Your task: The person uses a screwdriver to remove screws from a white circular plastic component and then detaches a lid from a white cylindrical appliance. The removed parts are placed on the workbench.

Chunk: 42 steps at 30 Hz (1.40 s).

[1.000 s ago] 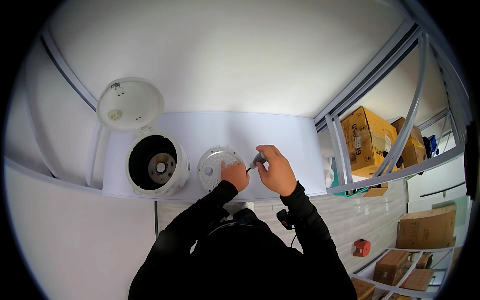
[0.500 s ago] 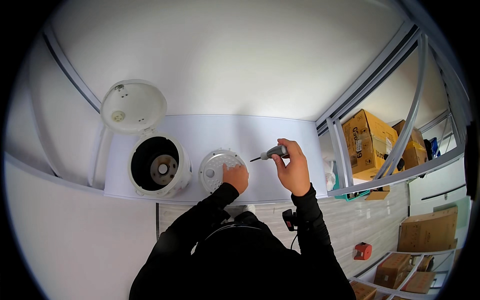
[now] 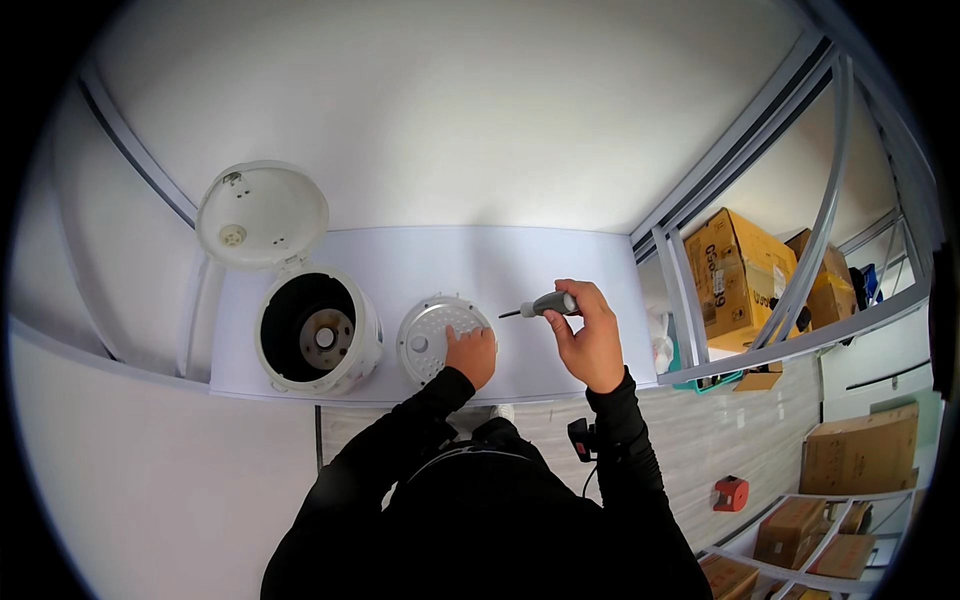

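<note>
My right hand (image 3: pixel 592 343) grips a screwdriver (image 3: pixel 552 304) by its grey-black handle above the right half of the white table. The dark shaft points left, toward a round perforated metal plate (image 3: pixel 416 365) but apart from it. On the right part of that plate rests my left hand (image 3: pixel 472 357), fingers curled; one finger reaches onto the holes. What lies under those fingers is hidden. To the left stands a white rice cooker (image 3: pixel 366 345) without an inner pot, a metal heating plate (image 3: pixel 327 338) showing at its bottom. Its lid (image 3: pixel 262 215) is tipped back.
White wall panels and grey metal frames border the table (image 3: pixel 560 255). Beyond the right frame are cardboard boxes (image 3: pixel 735 280) and a teal basket (image 3: pixel 712 381). A red stool (image 3: pixel 731 493) stands on the floor, near a shelf of boxes (image 3: pixel 790 530).
The screwdriver and my right hand have shifted very slightly, its tip a little higher in view. The rest of the scene moved only with my head.
</note>
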Available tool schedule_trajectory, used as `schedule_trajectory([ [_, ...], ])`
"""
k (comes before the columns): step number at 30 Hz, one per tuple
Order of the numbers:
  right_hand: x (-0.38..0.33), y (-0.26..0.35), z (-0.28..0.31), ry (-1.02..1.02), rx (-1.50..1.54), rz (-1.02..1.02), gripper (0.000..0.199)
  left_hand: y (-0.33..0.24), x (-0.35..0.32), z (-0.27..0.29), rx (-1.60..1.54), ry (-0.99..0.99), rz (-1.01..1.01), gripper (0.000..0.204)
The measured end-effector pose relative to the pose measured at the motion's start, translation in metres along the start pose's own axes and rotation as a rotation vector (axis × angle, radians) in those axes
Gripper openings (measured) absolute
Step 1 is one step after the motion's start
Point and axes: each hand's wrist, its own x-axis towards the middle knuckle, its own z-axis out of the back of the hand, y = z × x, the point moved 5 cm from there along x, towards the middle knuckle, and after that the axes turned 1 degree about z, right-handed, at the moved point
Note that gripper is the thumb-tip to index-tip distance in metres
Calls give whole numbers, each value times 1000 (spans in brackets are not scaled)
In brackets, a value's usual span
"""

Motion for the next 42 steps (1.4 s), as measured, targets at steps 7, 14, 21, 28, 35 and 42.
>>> schedule_trajectory([
  [7, -4, -5, -6, -3, 6, 1, 38, 7, -5, -1, -91, -71, -41, 12],
  [14, -6, -2, -6, -14, -15, 17, 38, 9, -10, 18, -141, -59, -138, 16],
  [21, -9, -2, -5, -23, -65, 19, 37, 29, -6, 15, -301, -76, -107, 8],
  [28, -16, -1, -12, -47, -27, 7, 37, 26, -5, 19, -302, -195, -137, 8],
  [35, -20, 2, -9, -63, -69, 4, 37, 21, -10, 30, -236, -275, -141, 9],
  [42, -22, 8, -7, -72, -74, -16, 37, 29, -7, 30, -363, -239, -27, 9],
])
